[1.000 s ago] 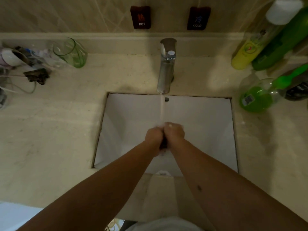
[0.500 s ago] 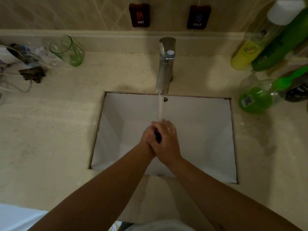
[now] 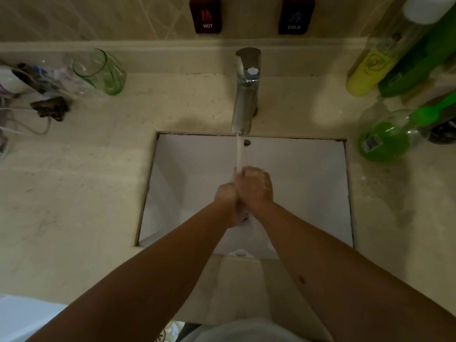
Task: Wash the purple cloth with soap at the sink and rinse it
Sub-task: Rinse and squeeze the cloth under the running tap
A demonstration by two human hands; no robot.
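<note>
Running from the faucet [image 3: 245, 95], a thin stream of water [image 3: 239, 151] falls onto two clasped hands over the white sink [image 3: 308, 174]; left hand [image 3: 225, 199] closed into a fist, pressed against the right hand [image 3: 254, 187], which is curled shut and sits slightly farther from the body, directly under the stream; purple cloth not clearly visible, only a small dark bit showing low between the palms, so whatever the hands clamp stays hidden inside them; both forearms reach in from the near edge. Beige stone bench [image 3: 74, 193] surrounds the basin; green glass [image 3: 101, 71] at far left beside a tangle of cords; yellow bottle [image 3: 370, 70] and round green bottle [image 3: 385, 141] at far right; HOT tag [image 3: 206, 14] and COLD tag [image 3: 294, 16] on the tiled wall behind the tap.
</note>
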